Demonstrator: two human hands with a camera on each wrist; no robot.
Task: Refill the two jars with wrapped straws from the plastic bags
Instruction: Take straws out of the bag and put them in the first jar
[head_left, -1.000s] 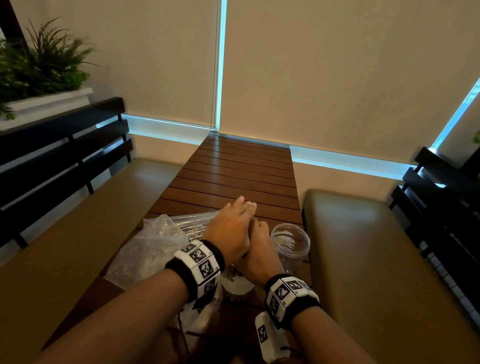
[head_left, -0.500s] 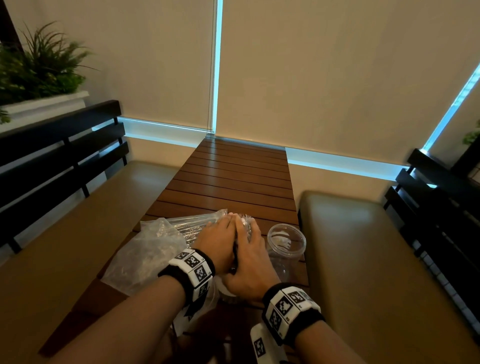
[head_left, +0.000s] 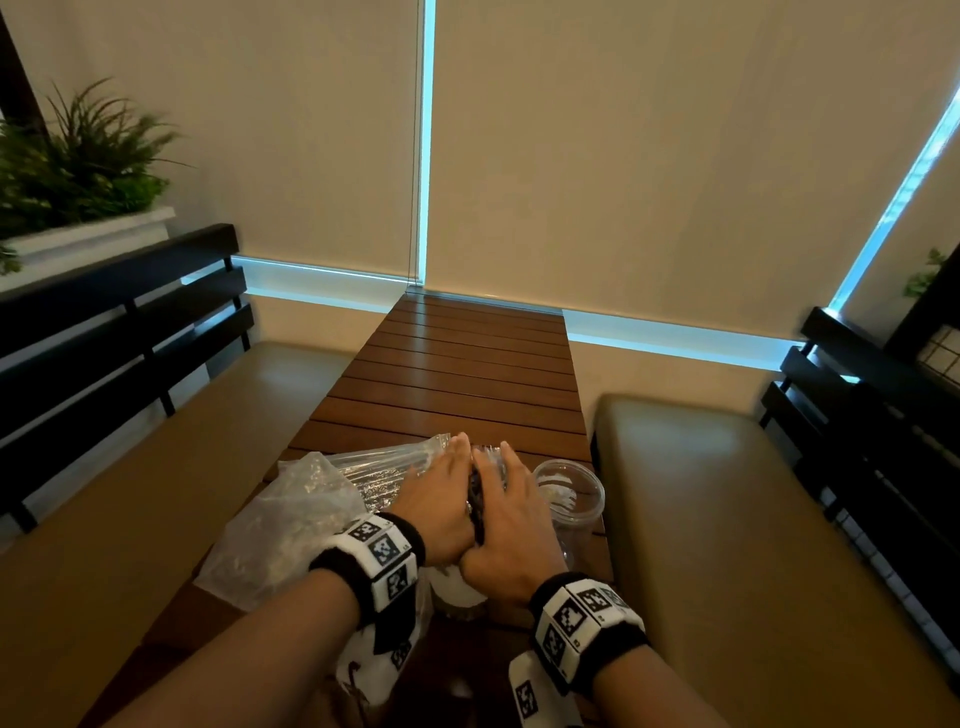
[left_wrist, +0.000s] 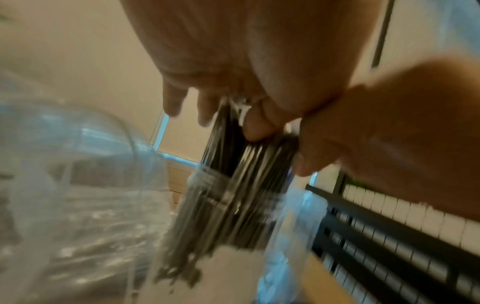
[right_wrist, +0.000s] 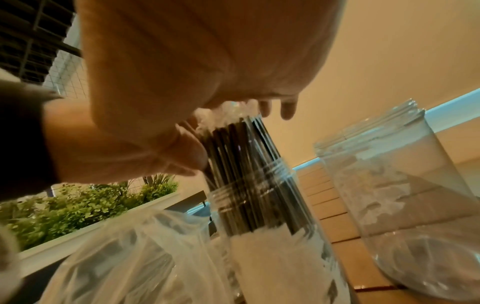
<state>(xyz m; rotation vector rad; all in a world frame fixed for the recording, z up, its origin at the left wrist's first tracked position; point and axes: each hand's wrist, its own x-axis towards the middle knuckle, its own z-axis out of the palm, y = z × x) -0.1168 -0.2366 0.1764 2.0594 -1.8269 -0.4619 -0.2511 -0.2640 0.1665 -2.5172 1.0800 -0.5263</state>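
A bundle of dark wrapped straws (head_left: 475, 493) stands upright in a clear jar (head_left: 457, 595) near the table's front edge. My left hand (head_left: 436, 499) and right hand (head_left: 514, 519) press flat against the bundle's top from either side, fingers straight, thumbs touching the straws (left_wrist: 233, 195). In the right wrist view the straws (right_wrist: 246, 164) rise out of the jar's mouth (right_wrist: 272, 236), with white wrapper ends at the bottom. A second clear jar (head_left: 569, 493), with only a few white bits inside, stands just right of my right hand (right_wrist: 402, 195). A crumpled plastic bag (head_left: 280, 525) lies to the left, with more wrapped straws (head_left: 374, 467) behind it.
The slatted wooden table (head_left: 467, 374) runs away toward the blinds. Padded benches flank it on the left (head_left: 156, 493) and right (head_left: 727, 519), with black slatted backrests. A planter with greenery (head_left: 67, 166) sits at the far left.
My left hand came down from above the right hand to the bundle's left side. Both hands now flank the straws and sit slightly lower.
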